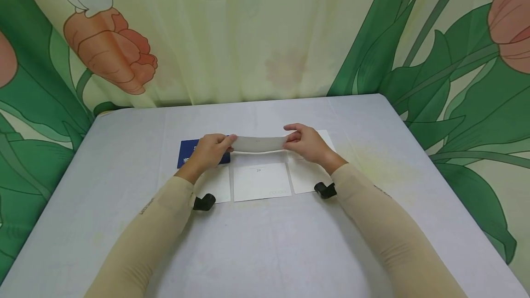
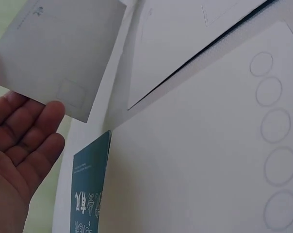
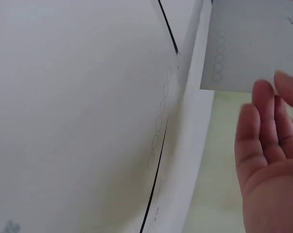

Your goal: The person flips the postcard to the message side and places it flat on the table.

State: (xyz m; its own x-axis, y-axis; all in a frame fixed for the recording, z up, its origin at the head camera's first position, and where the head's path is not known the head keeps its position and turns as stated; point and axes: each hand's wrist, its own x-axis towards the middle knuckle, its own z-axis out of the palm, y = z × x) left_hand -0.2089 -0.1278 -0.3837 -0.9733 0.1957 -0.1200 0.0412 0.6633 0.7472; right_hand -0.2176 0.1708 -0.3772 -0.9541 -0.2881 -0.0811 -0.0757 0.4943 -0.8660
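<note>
Between both hands a postcard (image 1: 258, 144) is held up over the table, its shaded side with a printed stamp box (image 2: 73, 93) and postcode circles (image 3: 218, 58) facing me. My left hand (image 1: 212, 150) pinches its left end between thumb and fingers. At the other end, my right hand (image 1: 308, 144) pinches the edge, with its index finger extended. Below lies a front row of white postcards: one in the middle (image 1: 262, 183), one at left (image 1: 218, 184) and one at right (image 1: 305, 176). Behind the left hand is a dark blue card (image 1: 187, 151) with white lettering, partly covered by that hand.
Another white card (image 1: 327, 139) lies at the back right, partly hidden by the right hand. A white cloth covers the table (image 1: 265, 247), whose back edge meets a patterned curtain (image 1: 248, 36). Black camera mounts (image 1: 204, 202) stick out at both wrists.
</note>
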